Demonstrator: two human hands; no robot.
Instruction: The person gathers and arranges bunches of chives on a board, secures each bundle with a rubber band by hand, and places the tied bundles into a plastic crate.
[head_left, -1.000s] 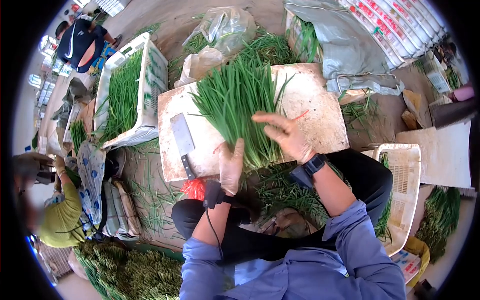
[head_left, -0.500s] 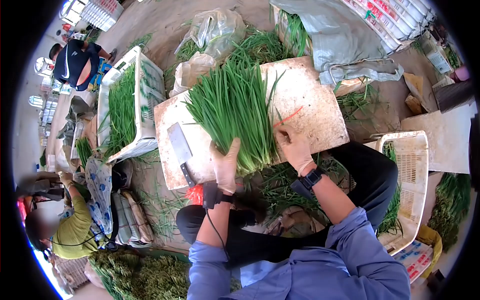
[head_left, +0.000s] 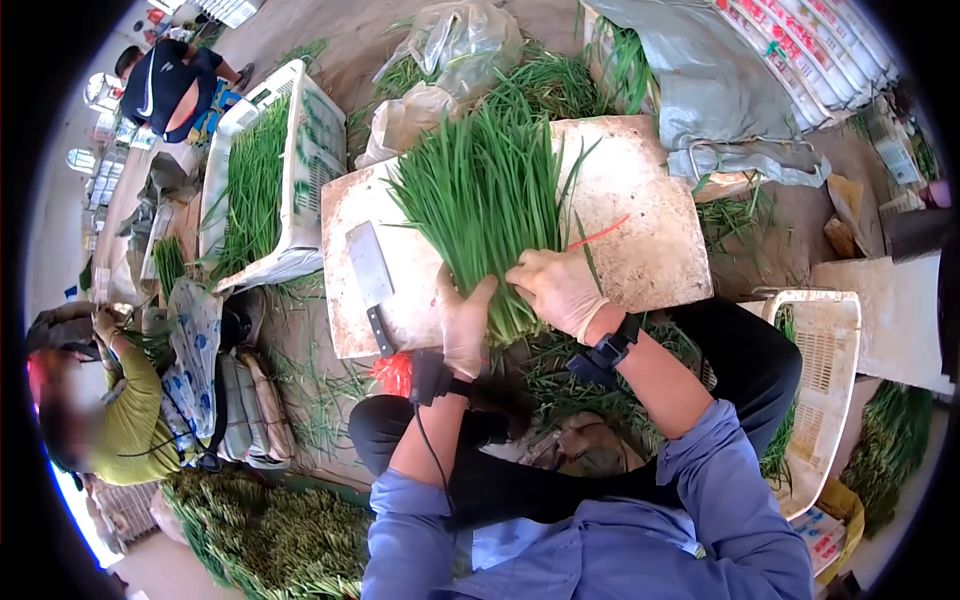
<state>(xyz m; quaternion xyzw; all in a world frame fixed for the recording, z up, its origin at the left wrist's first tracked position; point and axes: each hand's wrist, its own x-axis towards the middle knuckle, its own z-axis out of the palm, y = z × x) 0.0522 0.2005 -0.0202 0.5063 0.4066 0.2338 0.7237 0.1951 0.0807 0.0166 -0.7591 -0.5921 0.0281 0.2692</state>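
A thick bundle of long green leaves [head_left: 490,190] lies across a stained white board [head_left: 640,235], its pale cut ends toward me. My left hand [head_left: 463,318], in a thin glove, holds the bundle's left side near those ends. From the right, my gloved right hand [head_left: 558,285] rests on the bundle with its fingers curled together. A thin red tie [head_left: 600,233] sticks out beyond my right hand; how it runs at the fingers is hidden. A cleaver [head_left: 369,268] lies flat on the board's left part. Red strings [head_left: 391,374] hang at the board's near edge.
A white crate [head_left: 300,165] of green leaves stands to the left, another crate [head_left: 825,390] at my right knee. Plastic bags [head_left: 455,50] and loose leaves lie beyond the board. A person in a yellow-green top [head_left: 140,425] sits at left, another person [head_left: 170,90] farther back.
My right hand has moved left from the board beside the bundle onto the bundle, and the red tie has come with it. My left hand stays at the bundle's left side.
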